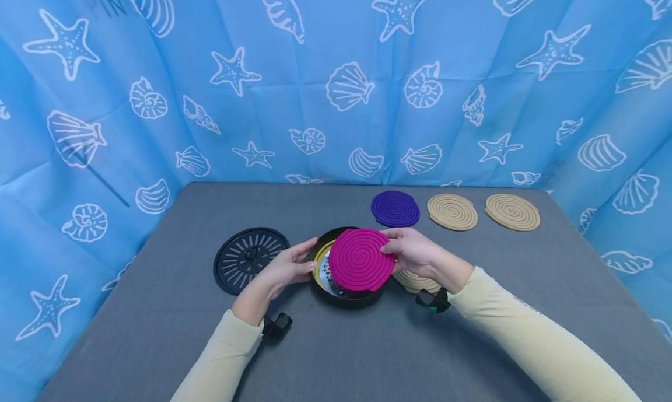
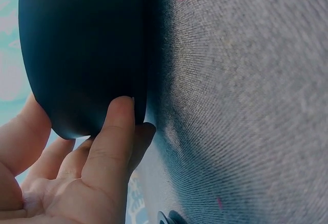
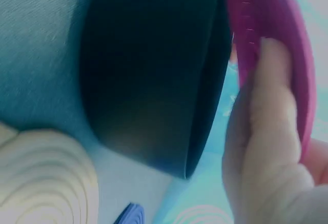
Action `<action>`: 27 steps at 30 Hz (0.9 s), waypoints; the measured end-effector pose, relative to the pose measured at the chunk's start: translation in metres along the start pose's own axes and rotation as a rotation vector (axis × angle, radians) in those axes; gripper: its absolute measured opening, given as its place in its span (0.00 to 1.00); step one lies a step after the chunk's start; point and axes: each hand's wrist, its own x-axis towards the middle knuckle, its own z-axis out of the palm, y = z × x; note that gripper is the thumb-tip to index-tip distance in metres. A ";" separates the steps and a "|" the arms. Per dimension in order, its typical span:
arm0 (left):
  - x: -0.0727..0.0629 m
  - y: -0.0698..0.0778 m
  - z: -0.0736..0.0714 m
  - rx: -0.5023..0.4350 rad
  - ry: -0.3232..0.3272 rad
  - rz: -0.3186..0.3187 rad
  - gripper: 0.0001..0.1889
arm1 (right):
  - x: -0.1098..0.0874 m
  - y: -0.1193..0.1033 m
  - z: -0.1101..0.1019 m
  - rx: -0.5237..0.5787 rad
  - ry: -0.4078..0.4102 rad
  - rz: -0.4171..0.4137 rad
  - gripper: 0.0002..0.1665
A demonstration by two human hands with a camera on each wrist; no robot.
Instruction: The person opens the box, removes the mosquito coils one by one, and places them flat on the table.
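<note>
A round magenta spiral coaster point(image 1: 361, 259) is tilted over a black round container point(image 1: 350, 303). My right hand point(image 1: 416, 251) pinches the coaster at its right edge, thumb on top and fingers beneath. In the right wrist view, the coaster point(image 3: 302, 80) stands just off the container's rim. With thumb and fingers, my left hand point(image 1: 290, 266) holds the container's left side. The left wrist view has those fingers against the outer wall point(image 2: 82, 55). Inside lies something yellow-edged point(image 1: 318, 261) with a printed face, partly hidden by the coaster.
Left of the container lies a black slotted lid point(image 1: 247, 259) with a knob. At the back are a purple coaster point(image 1: 395, 208) and two beige ones, the left point(image 1: 452, 211) and the right point(image 1: 512, 212). Another beige coaster point(image 1: 417, 282) lies under my right wrist.
</note>
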 end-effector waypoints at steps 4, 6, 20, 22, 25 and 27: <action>0.000 0.000 0.001 0.006 0.011 0.002 0.31 | -0.009 -0.004 -0.009 0.049 0.010 -0.019 0.30; 0.000 0.000 0.001 0.001 0.015 0.000 0.31 | -0.014 -0.005 -0.014 0.069 0.009 -0.020 0.29; 0.001 0.001 0.003 -0.009 0.023 -0.015 0.31 | -0.052 -0.012 -0.065 0.133 0.044 0.023 0.29; 0.002 0.000 0.002 -0.010 0.021 -0.013 0.31 | -0.056 -0.012 -0.072 0.166 0.062 0.033 0.26; 0.002 0.000 0.001 -0.010 0.012 -0.003 0.31 | -0.060 -0.013 -0.081 0.215 0.105 0.046 0.21; 0.003 -0.001 0.001 -0.010 0.010 -0.001 0.31 | -0.062 -0.013 -0.087 0.245 0.133 0.052 0.18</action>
